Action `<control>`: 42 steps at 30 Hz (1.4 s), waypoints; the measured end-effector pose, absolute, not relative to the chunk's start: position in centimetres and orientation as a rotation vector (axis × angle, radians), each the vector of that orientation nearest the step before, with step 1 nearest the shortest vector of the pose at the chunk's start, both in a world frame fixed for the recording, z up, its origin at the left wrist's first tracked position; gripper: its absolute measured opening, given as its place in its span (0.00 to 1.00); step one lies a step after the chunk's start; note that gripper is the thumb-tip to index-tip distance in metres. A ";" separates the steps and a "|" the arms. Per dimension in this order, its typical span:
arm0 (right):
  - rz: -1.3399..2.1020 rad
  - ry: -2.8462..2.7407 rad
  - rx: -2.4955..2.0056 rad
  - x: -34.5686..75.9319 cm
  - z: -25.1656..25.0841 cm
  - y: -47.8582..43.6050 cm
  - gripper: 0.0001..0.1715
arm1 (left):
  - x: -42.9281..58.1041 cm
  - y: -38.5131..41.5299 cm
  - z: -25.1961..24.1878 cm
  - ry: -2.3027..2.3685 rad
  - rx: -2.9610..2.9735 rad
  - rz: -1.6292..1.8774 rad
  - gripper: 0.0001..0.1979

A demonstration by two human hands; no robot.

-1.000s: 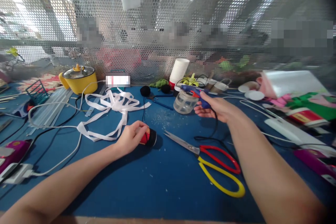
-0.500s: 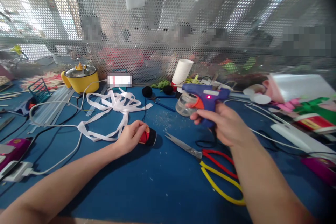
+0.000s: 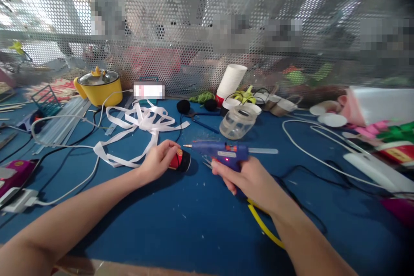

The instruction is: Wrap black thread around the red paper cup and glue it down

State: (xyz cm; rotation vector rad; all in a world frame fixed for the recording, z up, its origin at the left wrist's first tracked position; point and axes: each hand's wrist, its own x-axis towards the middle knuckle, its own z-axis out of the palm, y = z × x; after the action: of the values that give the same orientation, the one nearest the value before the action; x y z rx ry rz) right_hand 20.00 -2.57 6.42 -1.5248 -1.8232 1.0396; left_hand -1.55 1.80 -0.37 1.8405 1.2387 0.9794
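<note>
"What's just changed?"

"My right hand [image 3: 249, 179] has swung the gun [image 3: 220, 151] left and lower, away from the jar [image 3: 237, 121]. Half a second ago the gun hid part of that jar; now the jar shows whole, behind it. The nozzle points at the black end of the red cup [image 3: 177, 160]."

"And your left hand?"

"Much as it was. My left hand [image 3: 158, 160] is closed round the red part of the cup, which lies on its side on the table [image 3: 181, 224], just in front of the ribbon [image 3: 145, 120]."

"Is the nozzle touching the cup?"

"I can't tell. It looks just beside the upper edge of the black end, near enough that contact is hard to rule out."

"How are you gripping the gun?"

"My fingers are wrapped round its handle. The red light on its side shows, and a stick [image 3: 263, 151] juts from the back. My hands are apart, with the gun's front and the cup between them."

"So what does the move mean for the work?"

"I'd judge it has shifted to the cup: one hand steadies it, the other has the gun in place. The scissors [image 3: 263, 229] lie partly hidden under my right arm, untouched as far as I can see."
</note>
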 end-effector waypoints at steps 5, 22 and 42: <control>0.937 -1.917 -1.617 19.1 6.3 -3.2 0.19 | -1.5 1.8 -0.3 1.242 1.821 0.981 0.14; 0.485 -2.133 -1.590 18.7 6.0 -3.8 0.12 | -1.2 1.9 -0.1 1.299 1.727 0.986 0.13; 0.411 -2.276 -1.459 18.9 5.9 -4.0 0.08 | -1.1 1.9 0.5 1.329 1.736 0.956 0.14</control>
State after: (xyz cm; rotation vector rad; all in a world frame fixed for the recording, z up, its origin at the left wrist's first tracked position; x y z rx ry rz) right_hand 18.94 -4.00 5.86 -1.4586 -2.2758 0.4110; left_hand -1.06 1.86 0.49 1.7356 1.3292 0.9558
